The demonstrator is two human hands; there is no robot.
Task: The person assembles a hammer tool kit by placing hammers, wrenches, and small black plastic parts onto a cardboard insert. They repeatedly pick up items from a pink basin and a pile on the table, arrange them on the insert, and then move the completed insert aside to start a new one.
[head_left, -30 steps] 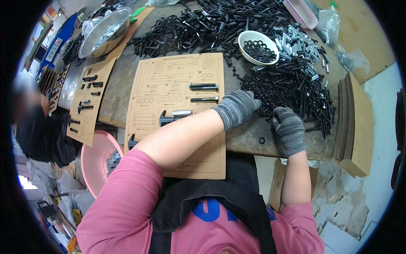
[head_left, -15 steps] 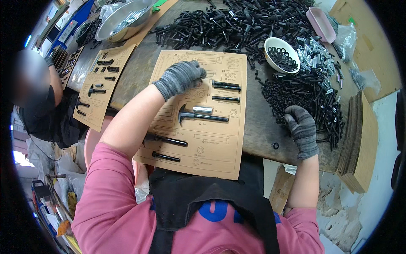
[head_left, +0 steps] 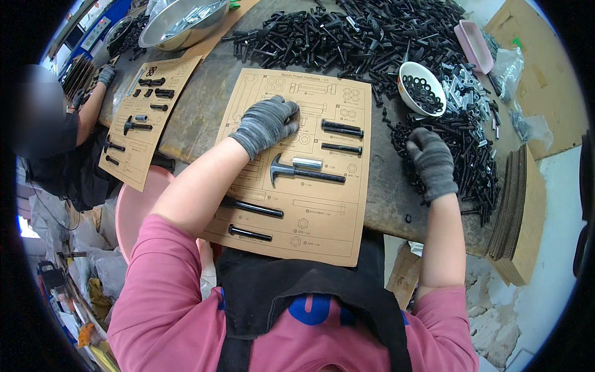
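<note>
My left hand (head_left: 268,125), in a grey striped glove, is over the upper middle of a printed brown cardboard sheet (head_left: 331,245). Its fingers are curled together, and whatever they hold, if anything, is hidden. To its right, long black bolts (head_left: 343,128) and a single bolt (head_left: 341,149) lie on the sheet. Lower down are a silver sleeve (head_left: 307,163), a black hammer-shaped part (head_left: 310,175), a black rod (head_left: 257,208) partly under my forearm, and a shorter bolt (head_left: 250,233). My right hand (head_left: 432,162), gloved alike, reaches with bent fingers into a pile of small black bolts (head_left: 474,164).
A white bowl of black nuts (head_left: 423,93) stands beyond my right hand, near silver sleeves (head_left: 460,87) and a pink tray (head_left: 473,46). Black parts (head_left: 322,37) heap at the back. Cardboard sheets (head_left: 517,211) stack at right. A co-worker's filled sheet (head_left: 133,164) lies left.
My right hand has moved forward and left into the bolt pile. My left hand has moved slightly nearer over the sheet. The co-worker's gloved hand now shows at the far left.
</note>
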